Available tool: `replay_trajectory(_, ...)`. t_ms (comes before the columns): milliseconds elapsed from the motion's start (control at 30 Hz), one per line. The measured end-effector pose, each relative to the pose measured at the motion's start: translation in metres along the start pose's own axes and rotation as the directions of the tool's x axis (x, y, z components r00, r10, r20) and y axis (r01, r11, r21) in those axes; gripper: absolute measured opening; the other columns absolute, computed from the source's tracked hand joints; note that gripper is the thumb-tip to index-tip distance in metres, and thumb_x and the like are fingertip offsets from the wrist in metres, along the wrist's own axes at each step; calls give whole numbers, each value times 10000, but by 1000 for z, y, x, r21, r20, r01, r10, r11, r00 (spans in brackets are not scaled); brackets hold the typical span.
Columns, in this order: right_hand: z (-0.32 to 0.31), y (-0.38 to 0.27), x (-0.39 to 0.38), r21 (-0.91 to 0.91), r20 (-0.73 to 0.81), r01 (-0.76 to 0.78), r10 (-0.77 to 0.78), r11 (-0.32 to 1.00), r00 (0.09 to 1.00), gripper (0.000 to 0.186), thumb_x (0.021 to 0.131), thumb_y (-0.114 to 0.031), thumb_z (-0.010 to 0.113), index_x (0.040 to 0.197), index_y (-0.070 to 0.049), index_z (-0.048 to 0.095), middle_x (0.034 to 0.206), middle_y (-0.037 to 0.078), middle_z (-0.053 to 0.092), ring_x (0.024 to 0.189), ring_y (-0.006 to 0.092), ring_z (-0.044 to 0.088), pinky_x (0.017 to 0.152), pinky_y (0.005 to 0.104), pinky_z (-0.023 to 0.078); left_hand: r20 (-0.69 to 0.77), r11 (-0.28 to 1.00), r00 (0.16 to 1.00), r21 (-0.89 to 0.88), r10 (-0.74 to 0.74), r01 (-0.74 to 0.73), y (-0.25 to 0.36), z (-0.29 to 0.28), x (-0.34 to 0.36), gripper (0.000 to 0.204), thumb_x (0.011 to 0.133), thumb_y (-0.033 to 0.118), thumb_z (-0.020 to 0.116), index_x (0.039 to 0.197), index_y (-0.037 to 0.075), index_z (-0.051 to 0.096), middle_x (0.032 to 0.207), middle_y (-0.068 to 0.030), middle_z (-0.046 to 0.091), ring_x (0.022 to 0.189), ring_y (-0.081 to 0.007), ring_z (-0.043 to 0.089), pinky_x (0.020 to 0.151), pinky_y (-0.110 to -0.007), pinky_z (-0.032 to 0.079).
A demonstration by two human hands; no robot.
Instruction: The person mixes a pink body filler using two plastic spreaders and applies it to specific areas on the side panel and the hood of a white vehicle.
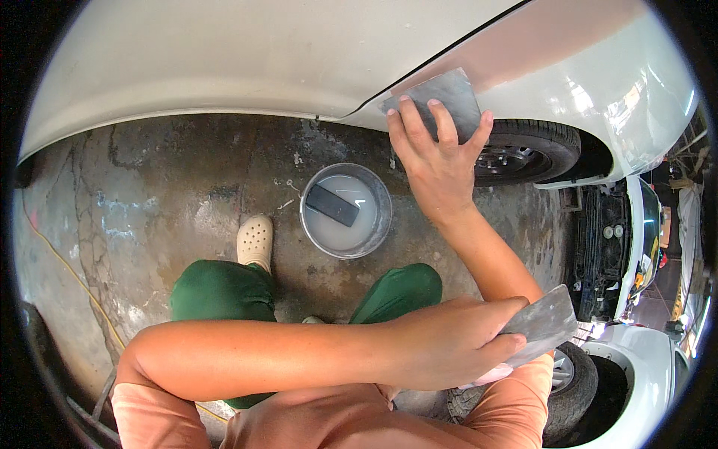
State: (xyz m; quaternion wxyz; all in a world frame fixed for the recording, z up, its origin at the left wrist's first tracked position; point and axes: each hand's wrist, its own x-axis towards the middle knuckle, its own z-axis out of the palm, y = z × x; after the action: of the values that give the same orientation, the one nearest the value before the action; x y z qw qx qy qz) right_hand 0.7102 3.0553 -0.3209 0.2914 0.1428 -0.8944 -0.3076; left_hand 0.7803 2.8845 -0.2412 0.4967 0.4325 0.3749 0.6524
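My right hand [437,161] reaches up to the car's side, fingers spread over a grey sandpaper sheet [458,93] and holding it against the white fender, by the edge of a pinkish-beige patch [538,45]. Across my body comes my left arm. Its hand [456,340] is closed on a second grey sheet [550,322], likely sandpaper, pinched between thumb and fingers beside my right forearm. Below the car stands a grey bucket [308,228] of cloudy water. A dark rectangular block [333,206] lies partly in that water, apart from both hands.
Close to my right hand is the car's black tyre [561,146]. A white door panel [209,60] spans the upper left. Another white vehicle [636,344] and a loose-looking wheel [576,389] are at lower right. A yellow cord [82,280] crosses the stained concrete floor [149,194].
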Motion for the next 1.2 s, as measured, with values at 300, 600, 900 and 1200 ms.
replay_trajectory(300, 5, 3, 4, -19, -70, 23, -25, 1000, 997, 300, 835, -270, 651, 1121, -200, 706, 1371, -39, 513, 1318, 241, 411, 1090, 796, 226, -21, 996, 997, -43, 72, -73, -1, 9, 2, 277, 1047, 237, 525, 1176, -7, 549, 783, -248, 668, 697, -415, 682, 649, -471, 506)
replay_trajectory(600, 12, 2, 8, -55, -76, 20, -24, 998, 997, 294, 839, -290, 638, 1115, -211, 698, 1360, -45, 511, 1299, 231, 427, 1093, 787, 241, -13, 998, 998, -2, 61, -61, -1, 8, 0, 293, 1047, 250, 516, 1210, 9, 546, 804, -255, 673, 726, -438, 683, 667, -483, 518)
replay_trajectory(900, 11, 39, -29, -87, 47, 34, -30, 996, 998, 338, 872, -279, 606, 1200, -218, 659, 1367, -51, 536, 1304, 239, 423, 1087, 784, 229, 16, 1000, 1000, 11, -18, 18, 0, 2, 0, 350, 1046, 266, 520, 1258, -12, 545, 854, -265, 694, 772, -424, 707, 693, -470, 535)
replay_trajectory(1200, 7, 56, -13, -41, -26, 73, -74, 996, 997, 354, 877, -261, 594, 1226, -242, 655, 1383, -59, 533, 1317, 229, 425, 1074, 780, 247, -27, 999, 998, -15, -50, 49, 1, -7, 1, 347, 1028, 265, 531, 1188, -42, 560, 847, -264, 694, 777, -405, 703, 715, -483, 522)
